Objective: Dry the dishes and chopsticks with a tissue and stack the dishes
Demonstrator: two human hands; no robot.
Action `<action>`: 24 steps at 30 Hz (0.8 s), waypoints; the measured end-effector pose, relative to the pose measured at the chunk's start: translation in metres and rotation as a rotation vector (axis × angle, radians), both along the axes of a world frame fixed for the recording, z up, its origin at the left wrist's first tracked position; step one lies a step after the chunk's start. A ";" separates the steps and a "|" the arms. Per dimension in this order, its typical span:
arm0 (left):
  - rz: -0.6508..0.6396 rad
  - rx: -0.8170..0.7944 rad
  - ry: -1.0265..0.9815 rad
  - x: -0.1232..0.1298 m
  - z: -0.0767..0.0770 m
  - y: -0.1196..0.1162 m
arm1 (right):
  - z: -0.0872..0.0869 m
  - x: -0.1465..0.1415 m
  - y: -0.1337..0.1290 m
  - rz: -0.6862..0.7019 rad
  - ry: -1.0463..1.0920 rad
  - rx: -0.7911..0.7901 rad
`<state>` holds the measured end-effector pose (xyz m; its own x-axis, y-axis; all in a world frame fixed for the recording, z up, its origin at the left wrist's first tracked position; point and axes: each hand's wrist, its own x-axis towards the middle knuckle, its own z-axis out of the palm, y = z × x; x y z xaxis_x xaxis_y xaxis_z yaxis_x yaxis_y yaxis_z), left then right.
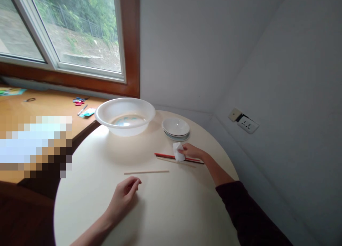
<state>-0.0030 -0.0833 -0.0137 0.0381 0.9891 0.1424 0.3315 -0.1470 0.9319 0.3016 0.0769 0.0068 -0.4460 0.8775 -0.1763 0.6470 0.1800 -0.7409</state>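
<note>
My right hand (pixel 192 151) pinches a crumpled white tissue (pixel 178 152) above several chopsticks. A red chopstick (pixel 163 155), a dark chopstick (pixel 196 162) and a pale wooden chopstick (pixel 188 165) lie close together there, partly hidden by the tissue. My left hand (pixel 128 189) is just above or on the table, fingers curled in, with nothing seen in them. Just beyond it lies a single wooden chopstick (pixel 146 172), apart from the hand. Whether the tissue touches the chopsticks, I cannot tell.
On the round white table (pixel 171 210), a large translucent basin (pixel 125 130) stands at the back left. White dishes (pixel 176 126) are stacked right of it. A wooden desk (pixel 48 107) with small items adjoins on the left. A wall with a socket (pixel 248 124) bounds the right.
</note>
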 end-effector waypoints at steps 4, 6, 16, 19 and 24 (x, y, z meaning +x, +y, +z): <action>0.022 0.041 0.048 -0.005 -0.005 0.003 | 0.008 0.002 -0.005 -0.035 0.054 0.024; 0.024 0.089 0.133 -0.012 -0.009 0.008 | 0.019 0.002 -0.013 -0.057 0.079 0.046; -0.066 0.327 0.857 -0.057 -0.029 0.044 | 0.039 -0.004 -0.094 -0.211 0.619 -0.084; -0.090 0.308 0.882 -0.056 -0.027 0.046 | 0.020 -0.016 -0.117 -0.283 0.917 -0.249; -0.157 0.305 0.856 -0.053 -0.019 0.039 | 0.004 -0.033 -0.140 -0.357 1.178 -0.388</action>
